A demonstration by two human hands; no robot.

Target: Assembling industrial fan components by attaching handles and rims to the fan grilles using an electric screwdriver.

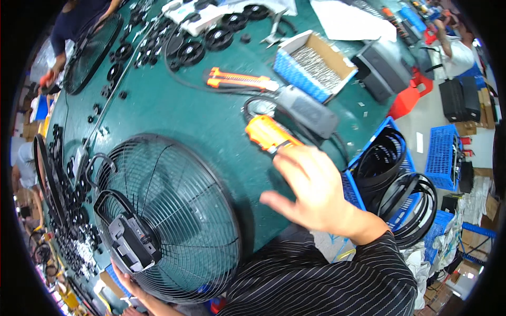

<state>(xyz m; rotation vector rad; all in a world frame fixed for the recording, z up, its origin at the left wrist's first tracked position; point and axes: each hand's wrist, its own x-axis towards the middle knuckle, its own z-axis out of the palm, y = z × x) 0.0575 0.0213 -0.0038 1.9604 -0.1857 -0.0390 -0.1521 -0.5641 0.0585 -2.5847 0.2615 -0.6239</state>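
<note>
A black fan (pixel 174 210) with a round wire grille lies on the green table (pixel 211 126), its dark motor housing (pixel 132 242) facing up. My left hand (pixel 125 278) is at the fan's lower left rim and appears to grip it; part of the hand is hidden by the fan. My right hand (pixel 313 192) is open, thumb spread away from the fingers. Its fingertips are at the near end of an orange electric screwdriver (pixel 269 132), which lies on the table; whether they touch it I cannot tell. A dark grey power adapter (pixel 308 110) with a black cable lies just beyond.
Beyond the adapter stands a box of screws (pixel 319 68), with an orange utility knife (pixel 237 80) to its left. Black round parts (pixel 219 38) cover the far table. Blue crates (pixel 356 189) hold black rings at right. Another person's hand (pixel 52 73) holds a red tool at far left.
</note>
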